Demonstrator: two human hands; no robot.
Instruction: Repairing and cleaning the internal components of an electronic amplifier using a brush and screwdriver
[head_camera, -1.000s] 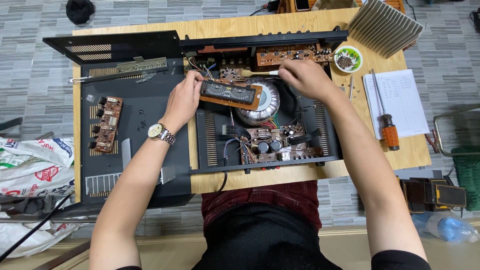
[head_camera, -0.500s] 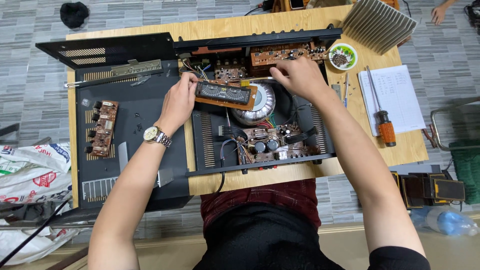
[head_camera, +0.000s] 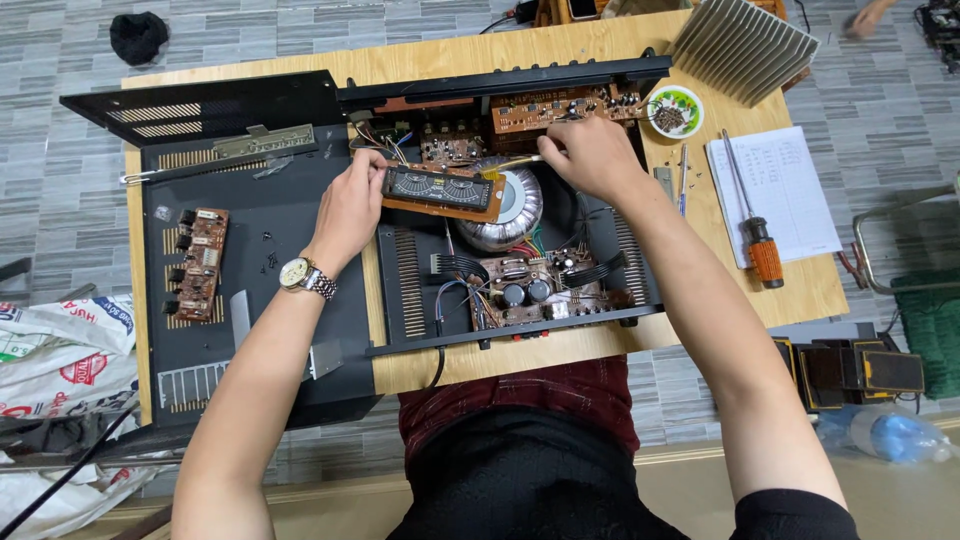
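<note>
Two hands worked over an open amplifier chassis on a wooden table, its black cover lying to the left. Much of the chassis rear sat hidden behind the hands, and the wiring there was too tangled to make out. The display board lay over the round transformer, long axis running left to right, slightly tilted. The left hand gripped its left end. The right hand pinched a thin tool pointing left at the board's right end; its tip was unclear.
</note>
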